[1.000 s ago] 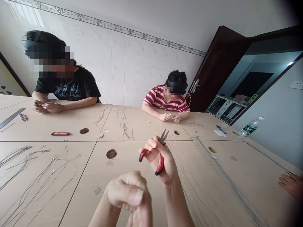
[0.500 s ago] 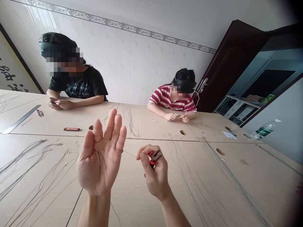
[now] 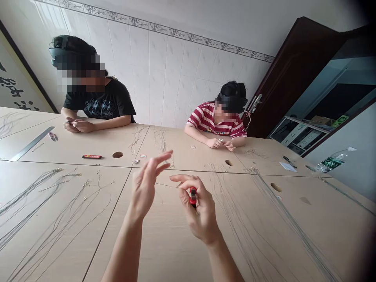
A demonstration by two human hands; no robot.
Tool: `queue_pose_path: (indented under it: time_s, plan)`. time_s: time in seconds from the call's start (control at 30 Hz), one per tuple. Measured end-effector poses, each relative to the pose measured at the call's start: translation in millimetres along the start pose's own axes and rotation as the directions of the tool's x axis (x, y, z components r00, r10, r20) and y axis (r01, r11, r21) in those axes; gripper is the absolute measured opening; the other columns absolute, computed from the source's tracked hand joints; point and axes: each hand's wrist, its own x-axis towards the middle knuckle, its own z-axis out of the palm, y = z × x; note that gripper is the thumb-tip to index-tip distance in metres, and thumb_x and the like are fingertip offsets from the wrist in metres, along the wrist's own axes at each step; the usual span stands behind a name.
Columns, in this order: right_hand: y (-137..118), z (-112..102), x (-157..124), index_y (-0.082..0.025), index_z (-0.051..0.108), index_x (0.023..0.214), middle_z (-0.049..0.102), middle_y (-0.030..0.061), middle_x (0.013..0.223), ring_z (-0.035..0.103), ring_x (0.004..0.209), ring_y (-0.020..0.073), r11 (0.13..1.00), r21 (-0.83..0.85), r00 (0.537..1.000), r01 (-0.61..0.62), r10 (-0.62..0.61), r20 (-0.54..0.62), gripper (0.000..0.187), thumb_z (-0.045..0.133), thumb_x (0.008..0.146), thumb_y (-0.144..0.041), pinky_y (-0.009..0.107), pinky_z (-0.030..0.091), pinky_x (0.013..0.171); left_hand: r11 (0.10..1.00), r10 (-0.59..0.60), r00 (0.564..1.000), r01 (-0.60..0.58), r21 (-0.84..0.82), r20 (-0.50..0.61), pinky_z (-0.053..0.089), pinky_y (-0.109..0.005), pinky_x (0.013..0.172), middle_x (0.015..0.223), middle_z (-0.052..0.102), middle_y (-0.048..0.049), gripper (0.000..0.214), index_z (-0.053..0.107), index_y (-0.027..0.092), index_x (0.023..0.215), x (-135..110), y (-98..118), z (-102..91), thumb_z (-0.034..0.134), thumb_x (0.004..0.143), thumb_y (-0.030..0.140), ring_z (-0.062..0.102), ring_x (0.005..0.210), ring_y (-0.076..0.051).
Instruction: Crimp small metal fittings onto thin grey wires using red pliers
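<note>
My left hand [image 3: 147, 184] is raised over the table, seen edge-on, with its fingers stretched out to the right. My right hand [image 3: 199, 209] is closed round small red-handled pliers [image 3: 193, 196], whose jaws point up toward me. A thin cord [image 3: 163, 185] runs left from the pinched thumb and forefinger of that hand toward my left fingers. Whether the cord touches my left hand I cannot tell; its far end is hidden or too fine to see.
Bundles of thin cords [image 3: 55, 211] lie at the left, and more cords [image 3: 282, 211] at the right. Farther back are a metal ruler [image 3: 32, 144], a red-and-black object [image 3: 92, 156] and a bottle [image 3: 331, 161]. Two people sit across the table [image 3: 164, 250].
My left hand has turned from palm facing me to edge-on and moved right, closer to my right hand. The pliers in my right hand have tilted, and the right forefinger has straightened.
</note>
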Motion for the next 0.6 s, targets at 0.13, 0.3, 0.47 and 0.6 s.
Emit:
queue_pose_path:
  time_s: [0.13, 0.3, 0.47, 0.6]
  plan:
    - [4, -10, 2, -0.027, 0.052, 0.096, 0.065, 0.0051, 0.125, 0.058, 0.111, 0.0218, 0.994, -0.103, 0.997, 0.033, -0.040, -0.068, 0.027, 0.048, 0.088, -0.002, 0.034, 0.047, 0.079, 0.927, -0.123, 0.980, 0.058, 0.370, 0.155, 0.048, -0.027, 0.070, 0.083, 0.070, -0.0043, 0.043, 0.073, 0.017, 0.090, -7, 1, 6.4, 0.042, 0.099, 0.047, 0.059, 0.071, -0.015]
    - [5, -16, 2, -0.027, 0.052, 0.098, 0.065, 0.0066, 0.127, 0.060, 0.115, 0.0231, 0.980, -0.175, 0.980, 0.095, -0.123, -0.157, 0.024, 0.048, 0.090, -0.004, 0.040, 0.046, 0.088, 0.909, -0.149, 0.960, 0.039, 0.415, 0.237, 0.035, -0.025, 0.053, 0.063, 0.056, 0.0009, 0.047, 0.061, 0.018, 0.077, -15, 3, 18.4, 0.036, 0.101, 0.049, 0.039, 0.053, -0.011]
    - [6, -19, 3, -0.027, 0.052, 0.098, 0.067, 0.0075, 0.124, 0.058, 0.117, 0.0239, 0.972, -0.215, 0.965, 0.098, -0.146, -0.218, 0.024, 0.050, 0.090, -0.005, 0.040, 0.047, 0.085, 0.921, -0.198, 0.935, 0.073, 0.383, 0.296, 0.034, -0.024, 0.053, 0.062, 0.051, 0.0013, 0.049, 0.049, 0.018, 0.067, -19, 7, 23.9, 0.034, 0.101, 0.050, 0.040, 0.053, -0.010]
    - [8, -20, 4, -0.027, 0.053, 0.097, 0.067, 0.0070, 0.124, 0.059, 0.116, 0.0233, 0.965, -0.238, 0.942, 0.108, -0.176, -0.286, 0.025, 0.052, 0.089, -0.004, 0.040, 0.047, 0.087, 0.903, -0.331, 0.847, 0.156, 0.400, 0.416, 0.037, -0.023, 0.053, 0.065, 0.054, 0.0010, 0.049, 0.053, 0.018, 0.071, -21, 13, 20.7, 0.034, 0.101, 0.052, 0.045, 0.053, -0.010]
